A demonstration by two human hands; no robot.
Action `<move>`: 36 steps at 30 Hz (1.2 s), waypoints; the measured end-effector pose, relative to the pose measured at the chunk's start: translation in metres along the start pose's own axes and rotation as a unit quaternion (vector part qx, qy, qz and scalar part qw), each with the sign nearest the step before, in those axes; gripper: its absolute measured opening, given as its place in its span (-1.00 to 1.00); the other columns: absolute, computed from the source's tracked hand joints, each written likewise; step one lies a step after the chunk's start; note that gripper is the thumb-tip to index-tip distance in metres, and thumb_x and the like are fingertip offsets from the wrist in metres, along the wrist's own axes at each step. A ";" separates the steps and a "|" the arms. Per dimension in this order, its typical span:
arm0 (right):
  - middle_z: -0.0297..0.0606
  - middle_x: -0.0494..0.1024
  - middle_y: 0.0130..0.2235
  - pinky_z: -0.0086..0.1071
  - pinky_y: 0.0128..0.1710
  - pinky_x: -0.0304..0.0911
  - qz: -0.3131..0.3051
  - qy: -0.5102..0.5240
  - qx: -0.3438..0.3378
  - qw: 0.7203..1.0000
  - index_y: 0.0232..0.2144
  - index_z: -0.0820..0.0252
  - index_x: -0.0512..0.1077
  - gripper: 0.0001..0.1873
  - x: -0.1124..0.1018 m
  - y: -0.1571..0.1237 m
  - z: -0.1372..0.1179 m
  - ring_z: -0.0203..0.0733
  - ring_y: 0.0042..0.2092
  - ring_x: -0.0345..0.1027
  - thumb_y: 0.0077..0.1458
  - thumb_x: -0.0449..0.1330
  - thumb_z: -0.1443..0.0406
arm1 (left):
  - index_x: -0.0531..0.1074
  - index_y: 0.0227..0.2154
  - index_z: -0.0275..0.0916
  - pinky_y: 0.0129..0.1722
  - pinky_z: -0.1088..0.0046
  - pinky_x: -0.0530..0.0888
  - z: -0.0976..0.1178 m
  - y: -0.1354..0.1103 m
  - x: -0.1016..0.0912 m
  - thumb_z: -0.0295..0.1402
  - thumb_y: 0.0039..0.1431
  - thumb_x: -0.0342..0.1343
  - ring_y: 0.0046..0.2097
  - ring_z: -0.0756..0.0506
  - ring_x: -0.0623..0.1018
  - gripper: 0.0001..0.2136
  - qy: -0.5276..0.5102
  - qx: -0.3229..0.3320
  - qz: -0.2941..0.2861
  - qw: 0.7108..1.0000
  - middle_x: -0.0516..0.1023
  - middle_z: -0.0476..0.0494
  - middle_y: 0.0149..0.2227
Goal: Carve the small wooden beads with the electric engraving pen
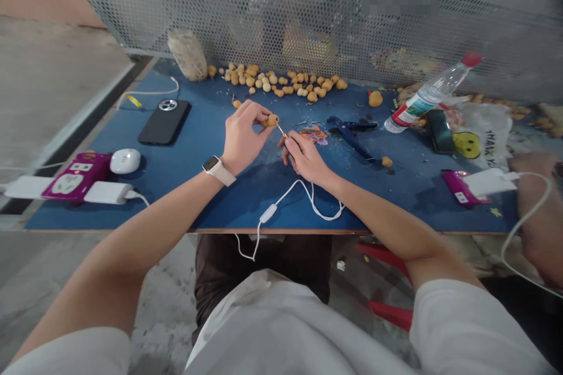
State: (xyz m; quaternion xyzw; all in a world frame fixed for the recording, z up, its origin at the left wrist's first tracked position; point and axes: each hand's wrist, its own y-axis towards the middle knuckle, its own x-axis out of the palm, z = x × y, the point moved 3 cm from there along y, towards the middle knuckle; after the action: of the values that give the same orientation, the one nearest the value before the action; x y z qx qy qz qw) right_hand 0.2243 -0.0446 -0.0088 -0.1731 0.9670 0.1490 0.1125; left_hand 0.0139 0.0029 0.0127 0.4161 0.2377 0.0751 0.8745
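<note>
Between the thumb and fingers of my left hand (246, 133) is a small tan gourd (272, 120), its end turned towards my right. My right hand (305, 155) grips a thin metal pick (280, 129) whose tip meets the end of the gourd; its handle is hidden in my fingers. Just beyond my right hand lies a little heap of orange and purple scraps (314, 135). Blue-handled pliers (352, 135) rest on the table to the right, with a loose gourd (386, 162) near them.
Many small gourds (285, 82) line the back of the blue table (176, 199) below a perforated metal screen (197, 0). A phone (165, 123) and purple power strip (79, 176) lie left. A bottle (426, 96) leans right, near another person's arm (539, 217). A white cable (285, 196) crosses the front edge.
</note>
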 end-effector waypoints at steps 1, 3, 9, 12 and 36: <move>-0.37 0.54 -0.38 -0.34 -0.55 0.02 0.000 -0.002 0.003 1.000 -0.08 -0.04 0.44 -0.12 0.000 0.000 0.001 -0.21 -0.43 0.37 0.57 0.10 -0.65 | 0.49 -0.24 -0.11 0.00 0.30 0.85 0.000 0.000 0.000 -0.58 0.27 0.48 -0.06 -0.12 0.82 -0.71 0.000 -0.001 0.000 1.000 0.85 -0.06 -0.08; -0.37 0.54 -0.39 -0.34 -0.56 0.01 0.000 -0.002 0.007 1.000 -0.09 -0.05 0.43 -0.12 0.000 0.001 0.002 -0.21 -0.44 0.37 0.57 0.10 -0.65 | 0.48 -0.24 -0.11 0.01 0.29 0.86 -0.001 0.000 0.000 -0.57 0.27 0.48 -0.06 -0.13 0.82 -0.70 0.002 -0.002 0.000 1.000 0.85 -0.07 -0.08; -0.36 0.52 -0.41 -0.36 -0.58 0.01 0.006 0.015 -0.004 1.000 -0.10 -0.04 0.45 -0.12 0.001 0.001 0.000 -0.18 -0.40 0.41 0.54 0.15 -0.66 | 0.45 -0.23 -0.11 0.03 0.29 0.87 -0.006 -0.002 0.002 -0.58 0.29 0.51 -0.06 -0.11 0.83 -0.67 -0.007 0.003 -0.001 1.000 0.83 -0.04 -0.08; -0.39 0.50 -0.42 -0.36 -0.60 0.02 0.009 0.020 -0.001 1.000 -0.09 -0.04 0.44 -0.13 0.000 0.001 -0.001 -0.19 -0.43 0.36 0.55 0.15 -0.65 | 0.44 -0.23 -0.10 0.03 0.27 0.87 -0.006 -0.002 0.002 -0.59 0.29 0.52 -0.07 -0.11 0.83 -0.65 -0.013 0.008 0.002 1.000 0.81 -0.04 -0.08; -0.39 0.51 -0.38 -0.36 -0.56 0.03 0.008 -0.005 0.009 1.000 -0.11 -0.07 0.37 -0.18 0.002 0.000 0.002 -0.22 -0.43 0.34 0.62 0.08 -0.61 | 0.42 -0.27 -0.07 0.10 0.12 0.90 -0.002 -0.001 0.001 -0.43 0.42 0.51 -0.14 -0.13 0.75 -0.67 -0.005 -0.003 0.018 1.000 0.74 -0.09 -0.17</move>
State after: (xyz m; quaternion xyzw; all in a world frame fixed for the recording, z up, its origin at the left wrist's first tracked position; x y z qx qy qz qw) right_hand 0.2222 -0.0444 -0.0112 -0.1632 0.9692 0.1422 0.1176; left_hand 0.0142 0.0041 0.0105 0.4182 0.2250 0.0896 0.8754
